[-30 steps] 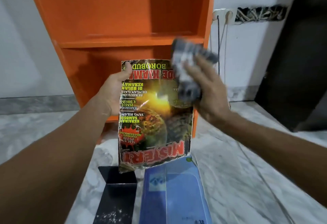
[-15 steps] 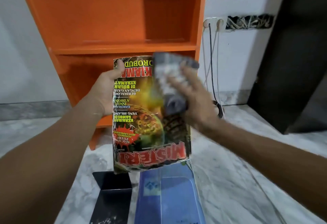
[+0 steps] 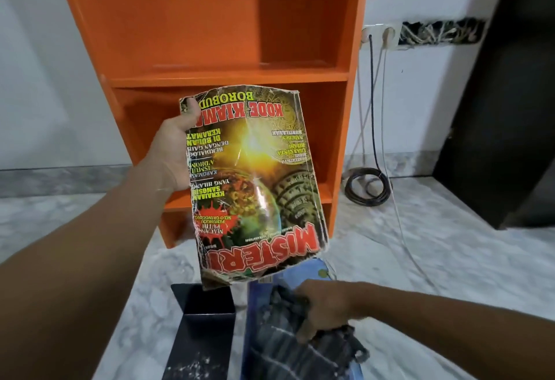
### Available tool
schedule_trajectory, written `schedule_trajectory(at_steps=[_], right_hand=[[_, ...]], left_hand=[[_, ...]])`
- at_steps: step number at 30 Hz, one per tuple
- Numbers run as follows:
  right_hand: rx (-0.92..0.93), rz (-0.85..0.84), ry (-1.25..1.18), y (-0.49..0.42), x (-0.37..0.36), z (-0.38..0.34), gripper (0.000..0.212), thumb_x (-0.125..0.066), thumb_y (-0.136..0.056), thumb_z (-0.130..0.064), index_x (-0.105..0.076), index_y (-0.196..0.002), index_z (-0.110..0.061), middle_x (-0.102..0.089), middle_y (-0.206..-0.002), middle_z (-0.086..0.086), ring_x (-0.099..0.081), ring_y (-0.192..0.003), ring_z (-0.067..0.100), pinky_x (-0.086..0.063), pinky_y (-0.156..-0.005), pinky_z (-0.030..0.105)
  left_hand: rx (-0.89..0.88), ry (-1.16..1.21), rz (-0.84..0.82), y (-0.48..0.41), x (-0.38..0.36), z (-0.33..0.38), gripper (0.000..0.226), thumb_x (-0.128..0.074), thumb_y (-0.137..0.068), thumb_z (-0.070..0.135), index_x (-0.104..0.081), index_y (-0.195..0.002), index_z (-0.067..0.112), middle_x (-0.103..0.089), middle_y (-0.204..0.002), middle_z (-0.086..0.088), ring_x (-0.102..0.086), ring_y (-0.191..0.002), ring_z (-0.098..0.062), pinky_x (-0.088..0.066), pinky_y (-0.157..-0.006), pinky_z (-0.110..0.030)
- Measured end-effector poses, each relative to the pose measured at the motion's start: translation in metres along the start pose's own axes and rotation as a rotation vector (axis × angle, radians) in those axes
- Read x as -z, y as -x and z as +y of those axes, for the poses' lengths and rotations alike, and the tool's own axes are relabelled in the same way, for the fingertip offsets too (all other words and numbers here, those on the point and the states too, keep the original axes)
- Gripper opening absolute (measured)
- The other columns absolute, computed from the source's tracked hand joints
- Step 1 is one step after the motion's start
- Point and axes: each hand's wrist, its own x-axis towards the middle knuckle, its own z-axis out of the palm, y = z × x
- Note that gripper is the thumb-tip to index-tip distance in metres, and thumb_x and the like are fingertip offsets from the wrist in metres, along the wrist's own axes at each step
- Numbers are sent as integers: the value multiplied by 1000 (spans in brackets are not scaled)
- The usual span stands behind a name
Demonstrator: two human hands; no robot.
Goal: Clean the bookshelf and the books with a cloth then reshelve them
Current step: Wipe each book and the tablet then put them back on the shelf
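Note:
My left hand [image 3: 172, 156] grips the left edge of a worn magazine [image 3: 255, 181], cover facing me and upside down, held up in front of the orange bookshelf [image 3: 228, 76]. The shelves in view hold nothing. My right hand [image 3: 326, 307] is low at the bottom of the frame, gripping a dark grey checked cloth [image 3: 303, 346] that lies over a blue book [image 3: 261, 313] on the floor.
A black metal bookend [image 3: 201, 334] lies on the marble floor left of the blue book. A coiled black cable [image 3: 368, 187] and thin wires hang from wall sockets right of the shelf. A dark cabinet [image 3: 504, 109] stands at far right.
My right hand has dropped with the cloth from the magazine's cover down onto the blue book. The left hand still holds the magazine up, its whole cover now showing.

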Motion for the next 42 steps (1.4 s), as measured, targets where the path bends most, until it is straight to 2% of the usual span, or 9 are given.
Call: schedule_trajectory(at_steps=[4,9,14,18,21,24,33,38,42], right_hand=[[7,185,203,-6,-9,4,65,-70,-88,-38,-44,-140,-9,-53,-135,14,-54,-120,34,-45,-89,30],[249,154,-1063,16,29,-11,73,-80,-62,-56,-59,-125,-27,-58,-134,0,-53,-124,28,-43,-105,49],[439,571,-1535,30,88,-33,27,-60,-94,-20,-60,-118,-9,-69,-116,14,-64,-109,31,-48,-97,50],[425,865,-1158,66,144,-56,25,-62,-92,-11,-62,-117,-12,-73,-108,10,-70,-96,26,-54,-87,48],[362,939,-677,88,170,-83,18,-66,-90,-15,-67,-108,-14,-73,-98,7,-70,-86,21,-56,-81,40],[375,917,-165,94,179,-120,17,-67,-89,-14,-69,-106,-16,-72,-96,3,-66,-86,20,-56,-75,34],[373,1489,91,58,193,-146,87,-83,-67,-47,-39,-140,-30,-52,-137,5,-46,-125,27,-38,-106,50],[263,983,-782,40,166,-120,130,-89,-46,-48,-17,-151,-21,-37,-151,11,-39,-135,33,-32,-109,56],[293,734,-909,18,158,-145,49,-76,-80,-18,-57,-124,-8,-73,-108,10,-68,-102,31,-54,-86,49]], left_hand=[[1,8,-15,3,-2,1,46,-47,-94,58,-66,-103,17,-69,-100,-10,-66,-90,-31,-50,-89,-51],[-66,128,9,-1,2,6,50,-44,-95,59,-65,-109,15,-71,-105,-11,-69,-94,-33,-56,-82,-50],[-123,356,81,4,21,0,41,-46,-99,45,-62,-122,15,-66,-126,-10,-65,-114,-30,-52,-92,-49],[-29,-10,345,11,48,-9,32,-65,-91,34,-59,-120,21,-67,-122,-1,-61,-117,-21,-49,-95,-39],[-144,-320,524,9,60,0,100,-91,-62,39,-36,-144,24,-51,-141,-2,-50,-127,-21,-41,-106,-49],[-150,-710,184,15,44,9,118,-95,-52,36,-30,-150,27,-43,-148,1,-42,-135,-19,-36,-110,-40],[-84,-563,169,22,37,14,20,-80,-79,21,-72,-96,14,-76,-87,-3,-72,-90,-27,-56,-84,-38],[-180,-357,248,12,65,47,22,-78,-82,17,-71,-103,14,-75,-101,-1,-67,-104,-25,-46,-102,-51],[-189,-276,254,5,80,83,49,-83,-75,25,-65,-118,11,-73,-112,-3,-64,-110,-26,-43,-105,-49]])
